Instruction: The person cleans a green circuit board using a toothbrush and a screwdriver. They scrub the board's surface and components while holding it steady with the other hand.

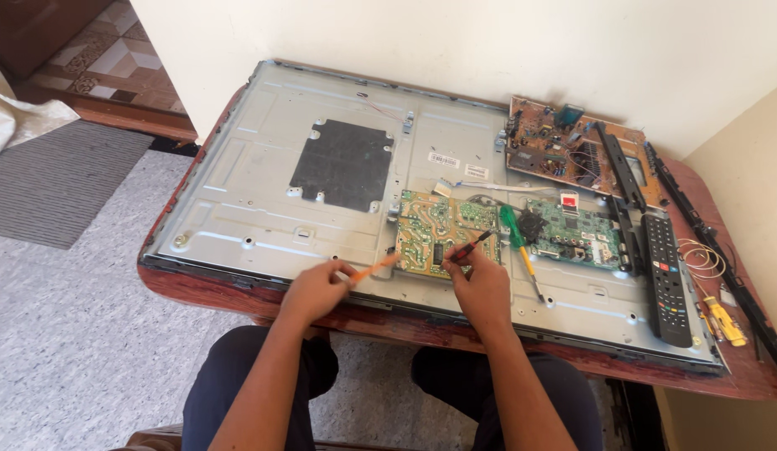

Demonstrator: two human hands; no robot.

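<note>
We see left hand (pixel 316 288) gripping orange probe (pixel 373 268), right hand (pixel 480 280) gripping red-black probe (pixel 472 246), both tips on green circuit board (pixel 442 232) near panel's (pixel 238 192) front edge. Risk, we judge: tip slip bridges 2 pads; screwdriver (pixel 518 244) adjacent.

Circuit board (pixel 445 232) on panel (pixel 255 167) (screwdriver (pixel 519 244) right).

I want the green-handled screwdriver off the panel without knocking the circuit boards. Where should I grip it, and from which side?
Probably by the green handle, the thickest part, at the far end; the thin shaft points toward the person. It lies flat in the gap between the pale green board and the darker green board, near the right hand, so come straight down from above, fingers pinching across the handle.
</note>
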